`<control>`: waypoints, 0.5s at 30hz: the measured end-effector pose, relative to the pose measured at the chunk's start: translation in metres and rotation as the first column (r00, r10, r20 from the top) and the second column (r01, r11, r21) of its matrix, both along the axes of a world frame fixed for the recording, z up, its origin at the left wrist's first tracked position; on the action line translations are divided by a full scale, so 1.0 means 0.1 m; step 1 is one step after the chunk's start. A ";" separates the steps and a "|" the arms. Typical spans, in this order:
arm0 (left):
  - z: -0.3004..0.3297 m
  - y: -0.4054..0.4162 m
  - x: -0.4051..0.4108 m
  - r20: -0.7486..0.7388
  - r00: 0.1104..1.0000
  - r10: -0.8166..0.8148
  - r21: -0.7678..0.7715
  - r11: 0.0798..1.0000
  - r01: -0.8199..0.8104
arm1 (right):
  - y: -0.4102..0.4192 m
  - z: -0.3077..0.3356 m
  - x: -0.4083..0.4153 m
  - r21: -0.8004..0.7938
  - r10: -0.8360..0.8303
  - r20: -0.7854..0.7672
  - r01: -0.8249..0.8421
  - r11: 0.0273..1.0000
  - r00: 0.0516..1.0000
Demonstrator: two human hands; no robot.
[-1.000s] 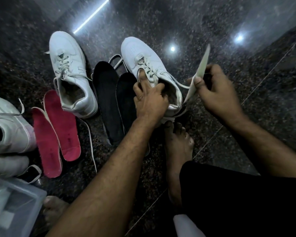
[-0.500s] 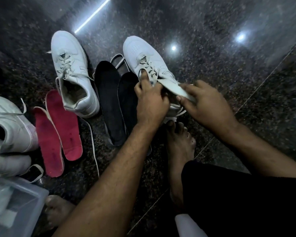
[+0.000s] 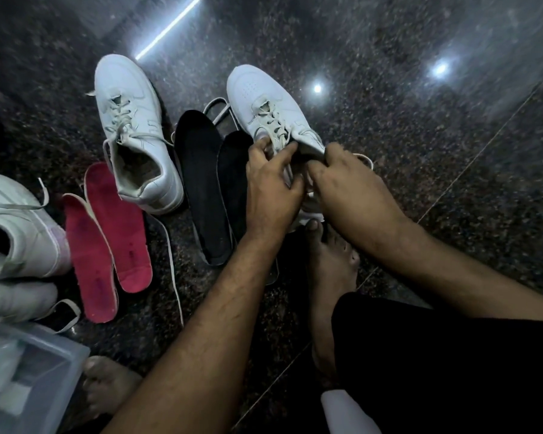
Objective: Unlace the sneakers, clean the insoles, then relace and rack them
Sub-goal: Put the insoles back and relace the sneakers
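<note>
Two hands work at the nearer sneaker (image 3: 271, 111) on the dark floor (image 3: 389, 126): our left hand (image 3: 271, 189) pinches its tongue and laces, fingers clamped; our right hand (image 3: 351, 189) curls its fingers around the collar. Beside it lie black insoles (image 3: 201, 183), then red insoles (image 3: 107, 239), and another sneaker (image 3: 132, 133) farther left.

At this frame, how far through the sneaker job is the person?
Partway. Done: red insoles and black insoles lie out on the floor. In hand: left hand and right hand work at the opening of the right white sneaker, apparently seating an insole. Left: lacing looks loose on the other white sneaker; no rack visible.
</note>
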State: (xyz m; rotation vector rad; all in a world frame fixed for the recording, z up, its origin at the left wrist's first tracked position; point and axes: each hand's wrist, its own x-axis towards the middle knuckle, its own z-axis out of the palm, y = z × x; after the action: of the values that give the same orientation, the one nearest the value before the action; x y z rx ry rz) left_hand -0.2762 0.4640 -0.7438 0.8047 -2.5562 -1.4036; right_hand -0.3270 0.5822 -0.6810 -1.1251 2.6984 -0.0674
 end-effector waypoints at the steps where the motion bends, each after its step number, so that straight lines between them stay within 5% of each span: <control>1: 0.00 0.00 0.00 -0.004 1.000 -0.002 -0.002 1.000 0.002 | -0.03 0.00 -0.04 -0.007 -0.012 -0.011 0.012 1.000 1.000; 7: 0.03 -0.03 -0.01 -0.033 0.999 0.029 0.008 1.000 -0.029 | -0.19 -0.21 -0.32 -0.066 -0.003 -0.044 0.000 0.998 0.999; 10: 0.05 -0.08 -0.05 -0.024 0.998 0.062 -0.026 0.998 -0.063 | -0.07 -0.28 -0.31 -0.252 -0.026 -0.094 0.002 0.968 0.995; 15: 0.02 -0.10 -0.08 -0.022 0.998 0.056 -0.051 0.997 -0.057 | 0.18 -0.29 -0.22 -0.507 -0.087 0.090 0.121 0.854 0.992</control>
State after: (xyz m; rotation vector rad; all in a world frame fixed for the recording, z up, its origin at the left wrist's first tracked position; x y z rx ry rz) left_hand -0.2844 0.4538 -0.7420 0.8434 -2.5225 -1.3175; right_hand -0.3491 0.6002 -0.7097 -1.0680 2.7535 -0.8730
